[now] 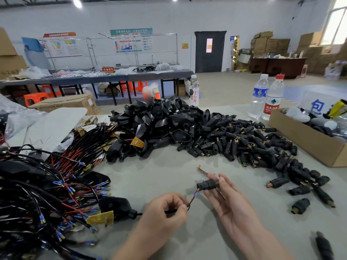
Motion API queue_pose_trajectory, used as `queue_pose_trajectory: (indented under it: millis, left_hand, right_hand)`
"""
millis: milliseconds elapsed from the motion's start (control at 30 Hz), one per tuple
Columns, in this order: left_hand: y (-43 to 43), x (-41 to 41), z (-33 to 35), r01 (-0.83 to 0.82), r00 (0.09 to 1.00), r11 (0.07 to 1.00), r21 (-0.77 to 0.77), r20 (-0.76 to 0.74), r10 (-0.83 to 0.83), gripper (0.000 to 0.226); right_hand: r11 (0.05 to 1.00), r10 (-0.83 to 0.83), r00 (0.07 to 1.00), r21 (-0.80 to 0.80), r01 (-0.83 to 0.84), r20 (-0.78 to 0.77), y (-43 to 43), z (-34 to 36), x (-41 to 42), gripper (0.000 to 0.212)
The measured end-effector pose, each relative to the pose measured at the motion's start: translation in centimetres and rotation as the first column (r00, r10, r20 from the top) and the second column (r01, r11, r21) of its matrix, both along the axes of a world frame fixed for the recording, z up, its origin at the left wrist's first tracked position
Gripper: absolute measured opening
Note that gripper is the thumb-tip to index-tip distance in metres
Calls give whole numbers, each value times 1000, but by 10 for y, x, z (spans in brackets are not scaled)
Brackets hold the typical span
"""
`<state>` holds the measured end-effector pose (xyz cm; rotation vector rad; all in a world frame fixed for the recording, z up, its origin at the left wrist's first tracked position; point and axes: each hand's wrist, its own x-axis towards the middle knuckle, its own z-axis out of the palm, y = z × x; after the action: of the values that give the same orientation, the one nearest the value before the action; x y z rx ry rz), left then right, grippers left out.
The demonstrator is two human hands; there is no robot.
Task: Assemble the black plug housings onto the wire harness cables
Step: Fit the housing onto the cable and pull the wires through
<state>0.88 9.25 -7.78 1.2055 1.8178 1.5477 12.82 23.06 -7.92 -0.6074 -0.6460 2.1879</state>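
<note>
- Head view: the left hand (165, 209) is curled tight and pinches a thin red and black cable (191, 200) between thumb and finger.
- Just to its right, the right hand (231, 207) lies palm up and holds one black plug housing (207, 184) at its fingertips. The cable's blue tip (195, 194) sits right at the housing's near end.
- An orange-tipped wire end (201, 169) sticks out just past the right hand's fingertips (I cannot tell if it runs through the housing).
- What could go wrong: I think the soft cable may bend instead of going in, because the left hand pinches it well back from the tip. The housing could also slip, since only fingertips hold it.
- A heap of loose housings (244, 145) lies beyond the right hand. A big tangle of harness cables (47, 184) lies left of the left hand.
- The tabletop (159, 166) is grey and smooth. A cardboard box (309, 141) and two water bottles (266, 96) stand far off to the right of the right hand.
- The room is a big workshop, with long tables (112, 76), orange stools (35, 98) and stacked boxes (270, 44) at the back.
</note>
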Motion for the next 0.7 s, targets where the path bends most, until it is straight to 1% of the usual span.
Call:
queue_pose_trajectory:
  millis: [100, 233, 333, 400, 467, 533, 633, 700]
  left_hand:
    - [-1, -1, 2, 3, 999, 1000, 6, 49, -3, 13]
    - [-1, -1, 1, 22, 1000, 1000, -12, 15, -21, 15]
    - [-1, -2, -1, 27, 1000, 999, -31, -9, -27, 25]
    - [-1, -1, -1, 23, 999, 999, -37, -34, -24, 20]
    - [-1, 0, -1, 19, 1000, 999, -35, -20, -20, 16]
    - [0, -1, -2, 1, 1000, 1000, -27, 26, 0, 16]
    - [2, -4, -4, -73, 992, 997, -9, 104, 74, 22]
    - [4, -3, -6, -94, 994, 996, -9, 62, 95, 21]
  right_hand:
    - [1000, 13, 1000, 2, -13, 0, 1, 0, 1, 17]
    - [999, 40, 999, 32, -41, 14, 2, -1, 1, 22]
    - [993, 46, 998, 106, -50, 33, 4, 0, 1, 27]
    - [985, 46, 998, 164, -51, 38, 6, 2, 3, 35]
    - [977, 56, 998, 205, -62, 35, 7, 5, 5, 43]
    - [972, 73, 997, 224, -79, 33, 9, 7, 7, 46]
    - [966, 117, 993, 230, -119, 26, 9, 6, 8, 46]
    - [960, 150, 989, 237, -150, 19, 6, 6, 8, 43]
